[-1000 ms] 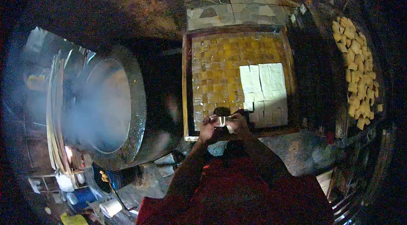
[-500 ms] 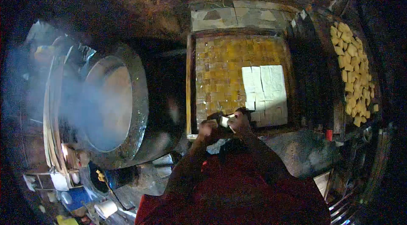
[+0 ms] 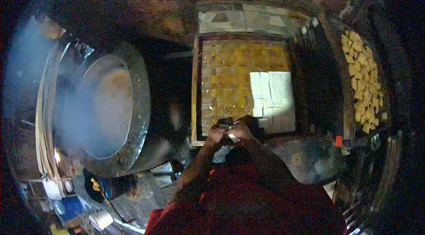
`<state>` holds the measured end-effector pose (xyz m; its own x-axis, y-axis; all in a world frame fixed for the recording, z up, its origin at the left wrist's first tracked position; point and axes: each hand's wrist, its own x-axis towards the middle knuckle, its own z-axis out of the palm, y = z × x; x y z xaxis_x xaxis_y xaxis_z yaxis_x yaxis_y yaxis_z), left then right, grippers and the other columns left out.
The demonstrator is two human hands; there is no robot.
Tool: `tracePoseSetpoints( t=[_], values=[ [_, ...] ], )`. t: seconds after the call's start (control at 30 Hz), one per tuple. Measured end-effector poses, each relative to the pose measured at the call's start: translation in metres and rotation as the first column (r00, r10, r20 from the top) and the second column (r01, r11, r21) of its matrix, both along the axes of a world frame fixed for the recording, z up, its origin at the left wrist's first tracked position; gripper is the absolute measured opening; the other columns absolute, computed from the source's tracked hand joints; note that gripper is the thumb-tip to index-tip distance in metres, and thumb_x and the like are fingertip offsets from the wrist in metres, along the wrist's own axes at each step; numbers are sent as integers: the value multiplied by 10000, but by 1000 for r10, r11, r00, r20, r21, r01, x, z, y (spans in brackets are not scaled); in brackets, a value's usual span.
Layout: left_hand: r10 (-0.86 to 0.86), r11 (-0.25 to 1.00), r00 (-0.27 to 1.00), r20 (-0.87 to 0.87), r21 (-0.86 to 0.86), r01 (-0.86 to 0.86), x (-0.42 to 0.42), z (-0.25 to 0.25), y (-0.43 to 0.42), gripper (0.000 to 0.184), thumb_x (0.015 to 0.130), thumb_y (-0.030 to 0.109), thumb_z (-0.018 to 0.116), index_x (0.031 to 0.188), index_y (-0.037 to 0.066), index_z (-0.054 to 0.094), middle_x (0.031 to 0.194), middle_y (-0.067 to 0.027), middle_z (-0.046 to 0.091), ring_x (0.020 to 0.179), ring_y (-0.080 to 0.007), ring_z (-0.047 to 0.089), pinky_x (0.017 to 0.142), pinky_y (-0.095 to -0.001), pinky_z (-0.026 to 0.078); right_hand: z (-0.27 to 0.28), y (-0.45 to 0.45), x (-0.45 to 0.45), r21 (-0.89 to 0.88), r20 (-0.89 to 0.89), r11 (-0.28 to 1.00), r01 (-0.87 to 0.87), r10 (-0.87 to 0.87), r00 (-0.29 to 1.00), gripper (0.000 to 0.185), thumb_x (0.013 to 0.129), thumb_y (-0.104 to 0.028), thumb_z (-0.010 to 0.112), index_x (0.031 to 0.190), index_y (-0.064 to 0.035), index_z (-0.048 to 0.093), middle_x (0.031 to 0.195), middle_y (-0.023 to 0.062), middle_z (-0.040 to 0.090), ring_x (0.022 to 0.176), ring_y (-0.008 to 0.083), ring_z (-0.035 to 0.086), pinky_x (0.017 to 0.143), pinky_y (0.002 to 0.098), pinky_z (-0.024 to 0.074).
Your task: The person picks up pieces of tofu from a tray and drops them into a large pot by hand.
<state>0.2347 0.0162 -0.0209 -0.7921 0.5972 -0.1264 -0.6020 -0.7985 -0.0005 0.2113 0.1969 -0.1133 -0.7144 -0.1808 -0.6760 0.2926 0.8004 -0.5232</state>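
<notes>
Over the front edge of a woven, wood-framed tray, my left hand and my right hand are close together, fingers curled inward. My right hand grips a small white piece, seen below its fingers. My left hand is closed too, but what it holds, if anything, is too dark and small to make out. White slabs cut into blocks lie on the right part of the tray, partly in bright light, just beyond my right hand.
A large steaming pan stands on the left, beside long wooden sticks. Many yellow pieces lie in a tray at the far right. At the lower left are a white cup and a dark pan.
My hands have come closer together after moving apart slightly. The white piece between them has tilted and now sits lower at my right hand's fingers. The view has shifted slightly.
</notes>
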Motion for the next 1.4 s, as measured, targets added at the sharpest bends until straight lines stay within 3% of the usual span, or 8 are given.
tracePoseSetpoints(
  t=[0.3,0.4,0.53,0.7,0.83,0.97,1.37,1.4],
  values=[
    [18,799,972,234,-588,127,-5,87,0,452,864,422,485,1163,104,604,1069,-76,665,1038,-279,609,889,-499,483,203,-3,-7,-741,228,562,368,-305,925,656,732,-333,797,1248,-6,559,1079,126,662,930,224,637,815,346,509],
    [113,990,990,-86,-79,-120,-11,50,12,408,891,367,460,1162,96,599,1145,-95,631,1086,-286,581,949,-491,461,279,-29,-11,-192,-537,977,-97,-22,844,572,821,-380,691,1283,-82,532,1175,207,591,1005,333,624,853,448,504],
    [251,882,944,214,351,-315,-14,89,34,392,905,350,450,1166,92,587,1209,-109,601,1088,-294,572,950,-458,461,313,-53,-8,3,-475,999,33,-28,879,520,825,-425,653,1282,-205,538,1218,224,539,1070,376,564,919,442,464],
    [236,969,946,222,-133,-210,-26,116,25,443,890,405,447,1150,91,621,1090,-107,656,1108,-313,575,764,-460,506,243,-32,-21,-383,-780,878,288,-474,409,291,906,-259,589,1163,-123,595,1093,133,623,1040,331,575,900,429,459],
    [112,990,952,284,-113,-83,-21,115,12,481,832,439,526,1116,66,630,1029,-118,667,1107,-374,567,739,-463,501,245,46,-12,222,-761,905,364,-72,644,371,882,-288,615,1192,-89,569,1104,159,604,1058,343,572,901,413,469],
    [66,974,702,709,-198,108,-31,97,5,455,849,434,505,1102,68,602,1034,-131,648,1091,-388,559,869,-530,459,223,70,-11,203,-604,924,325,-142,784,411,886,-317,602,1224,-92,541,1146,172,582,1081,357,560,907,431,468],
    [-220,921,929,298,378,97,-33,75,53,444,831,333,578,1117,-6,575,1133,-168,601,975,-322,611,852,-474,529,194,95,-13,24,-582,873,488,-385,716,529,899,-403,561,1321,-101,458,1270,212,516,1150,399,523,922,486,464],
    [-60,998,957,284,47,48,-32,70,57,479,846,354,567,1161,-7,552,1166,-172,586,1005,-340,600,857,-501,526,190,106,-10,29,-594,840,541,-421,686,539,900,-410,558,1329,-102,451,1281,215,510,1155,403,520,923,491,464]
  ],
)
